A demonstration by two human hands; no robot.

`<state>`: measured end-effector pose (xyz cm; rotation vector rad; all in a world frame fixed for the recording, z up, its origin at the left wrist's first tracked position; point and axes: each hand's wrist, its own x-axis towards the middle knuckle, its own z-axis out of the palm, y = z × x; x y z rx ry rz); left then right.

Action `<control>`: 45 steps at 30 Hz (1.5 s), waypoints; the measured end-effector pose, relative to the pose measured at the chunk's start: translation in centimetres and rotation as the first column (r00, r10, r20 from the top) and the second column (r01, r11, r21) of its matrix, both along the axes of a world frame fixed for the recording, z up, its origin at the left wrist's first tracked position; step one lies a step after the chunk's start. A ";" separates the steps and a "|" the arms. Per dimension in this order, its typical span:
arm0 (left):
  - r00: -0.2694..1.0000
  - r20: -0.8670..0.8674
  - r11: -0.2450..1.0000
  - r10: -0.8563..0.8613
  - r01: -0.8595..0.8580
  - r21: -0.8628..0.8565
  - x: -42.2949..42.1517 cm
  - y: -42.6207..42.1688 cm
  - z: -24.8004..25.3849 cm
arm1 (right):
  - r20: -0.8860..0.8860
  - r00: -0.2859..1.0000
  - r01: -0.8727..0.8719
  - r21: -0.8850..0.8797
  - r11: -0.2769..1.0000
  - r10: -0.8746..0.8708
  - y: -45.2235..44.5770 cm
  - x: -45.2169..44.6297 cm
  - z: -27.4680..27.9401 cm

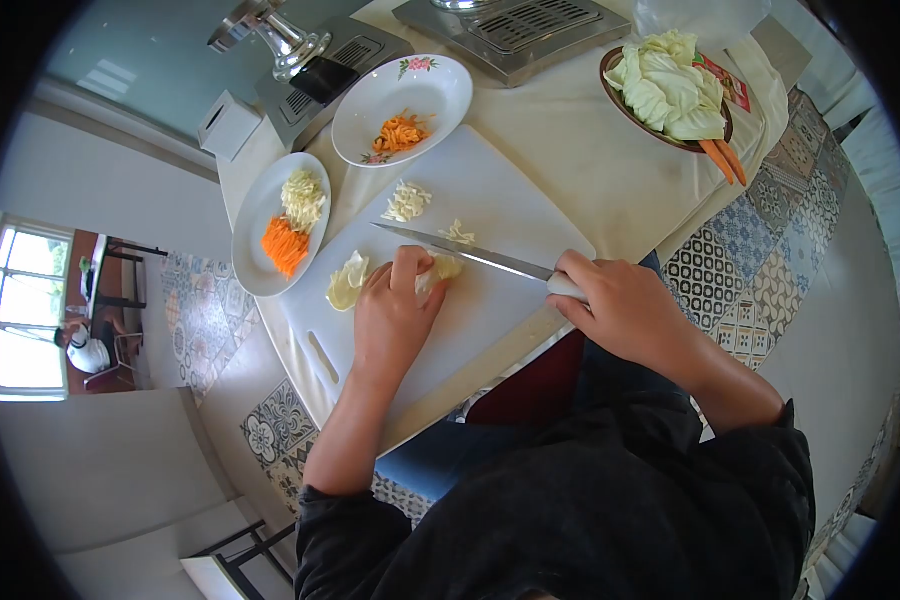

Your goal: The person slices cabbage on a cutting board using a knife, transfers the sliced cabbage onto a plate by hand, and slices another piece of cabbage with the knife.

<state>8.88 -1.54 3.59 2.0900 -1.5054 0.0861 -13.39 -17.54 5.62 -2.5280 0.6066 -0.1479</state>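
Observation:
My right hand (pixel 610 300) grips the pale handle of a kitchen knife (pixel 470 252), its long blade pointing left across the white cutting board (pixel 510 190). My left hand (pixel 402 305) has its fingers bent down onto a piece of cabbage (pixel 448 268) just below the blade. Left of those fingers lies another pale cabbage piece (pixel 348 282). Beyond the blade sits a small heap of chopped cabbage (pixel 407 201), with a few more shreds (pixel 457 232) close to the steel. Whether the blade touches the cabbage is unclear.
An oval plate (pixel 253 268) bears shredded cabbage and carrot. Behind the board, a flowered bowl (pixel 450 85) holds carrot shreds. At the right, cabbage leaves (pixel 670 85) and carrots (pixel 725 162) rest on a brown-rimmed plate. Metal stoves (pixel 515 35) stand behind. A person (pixel 88 352) sits far left.

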 end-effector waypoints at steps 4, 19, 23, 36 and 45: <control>0.997 0.039 0.998 -0.062 0.062 0.021 0.3 0.1 0.5 | 0.096 0.995 -0.015 -0.025 1.000 0.017 0.1 -0.2 -0.6; 0.991 0.087 0.994 -0.106 0.105 0.019 0.1 0.0 0.6 | -0.057 0.996 -0.073 0.019 0.997 0.074 1.7 0.4 0.1; 0.990 0.094 0.994 -0.102 0.100 0.034 0.0 0.0 0.5 | -0.084 0.992 -0.088 0.052 0.995 0.092 1.8 0.5 0.9; 0.990 0.092 0.994 -0.108 0.111 -0.025 -0.2 -0.1 0.4 | -0.240 0.963 -0.094 0.124 0.988 0.122 2.2 -1.3 3.9; 0.989 0.099 0.994 -0.106 0.108 -0.008 -0.1 0.0 0.3 | -0.176 0.973 -0.134 0.082 0.988 0.147 2.0 2.0 1.6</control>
